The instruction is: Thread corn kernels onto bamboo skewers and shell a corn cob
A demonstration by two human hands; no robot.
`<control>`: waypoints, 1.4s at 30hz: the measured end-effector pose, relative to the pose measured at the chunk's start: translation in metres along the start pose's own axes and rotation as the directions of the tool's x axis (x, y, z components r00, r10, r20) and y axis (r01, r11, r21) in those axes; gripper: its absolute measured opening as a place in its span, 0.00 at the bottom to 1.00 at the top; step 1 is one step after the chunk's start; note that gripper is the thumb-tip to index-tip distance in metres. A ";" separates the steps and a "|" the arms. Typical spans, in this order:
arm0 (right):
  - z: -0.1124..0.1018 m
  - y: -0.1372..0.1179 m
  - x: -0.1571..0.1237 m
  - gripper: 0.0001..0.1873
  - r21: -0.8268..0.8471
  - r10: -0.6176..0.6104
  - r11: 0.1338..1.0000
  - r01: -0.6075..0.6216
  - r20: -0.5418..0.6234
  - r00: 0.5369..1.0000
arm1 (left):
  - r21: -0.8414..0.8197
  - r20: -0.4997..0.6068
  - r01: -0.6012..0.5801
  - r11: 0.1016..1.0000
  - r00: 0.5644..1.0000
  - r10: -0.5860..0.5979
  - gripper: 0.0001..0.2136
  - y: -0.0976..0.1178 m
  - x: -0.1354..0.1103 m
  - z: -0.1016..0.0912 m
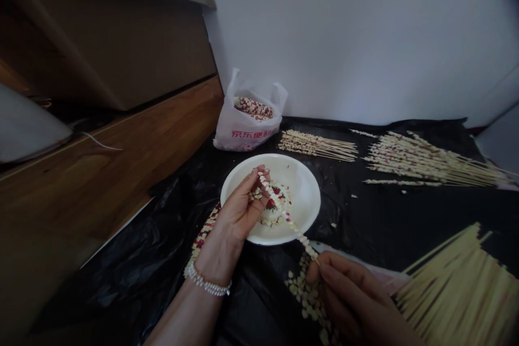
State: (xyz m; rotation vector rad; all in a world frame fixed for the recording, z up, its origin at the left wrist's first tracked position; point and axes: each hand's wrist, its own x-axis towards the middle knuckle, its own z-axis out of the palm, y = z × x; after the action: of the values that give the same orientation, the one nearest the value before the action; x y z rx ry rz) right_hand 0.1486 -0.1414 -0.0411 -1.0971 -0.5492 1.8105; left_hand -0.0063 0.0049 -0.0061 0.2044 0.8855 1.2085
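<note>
My right hand (357, 297) pinches the lower end of a thin skewer threaded with cream and dark red corn kernels (288, 217). The skewer slants up and left over a white bowl (310, 200). My left hand (241, 203) is curled above the bowl's left side, with loose corn kernels (255, 194) in its palm. Its thumb and fingertips are at the skewer's upper end. Inside the bowl lie more kernels around a red and green printed pattern. Beneath my left forearm, partly covered, rests a speckled corn cob (207, 227).
A white plastic bag (247, 130) holds speckled cobs behind the bowl. Two piles of filled skewers (316, 144) (421, 159) lie at the back and right. Bare skewers (458, 286) are heaped at front right. Loose kernels (310, 294) scatter on the black plastic sheet (133, 265).
</note>
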 end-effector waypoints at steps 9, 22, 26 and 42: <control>0.001 0.000 -0.001 0.16 0.022 -0.004 1.000 0.004 0.007 1.000 | 0.036 -0.027 0.028 0.999 0.999 -0.027 0.13 0.003 -0.004 0.004; 0.003 0.003 0.002 0.18 -0.131 -0.069 0.990 0.058 -0.087 0.994 | 0.021 -0.039 0.035 0.999 0.999 -0.034 0.12 0.001 -0.005 0.005; 0.004 -0.001 -0.001 0.18 -0.101 -0.046 0.994 0.039 -0.070 0.997 | 0.016 0.006 0.026 1.000 1.000 -0.026 0.12 0.000 -0.004 0.002; 0.003 0.000 -0.001 0.17 -0.049 -0.035 0.998 0.033 -0.025 0.999 | 0.142 0.092 -0.088 0.986 0.993 0.075 0.24 -0.003 -0.007 -0.009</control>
State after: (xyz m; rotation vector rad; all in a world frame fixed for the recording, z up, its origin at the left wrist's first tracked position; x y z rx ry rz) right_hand 0.1464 -0.1419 -0.0394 -1.1356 -0.5955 1.7595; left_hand -0.0110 -0.0048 -0.0108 0.4117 0.8975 1.2024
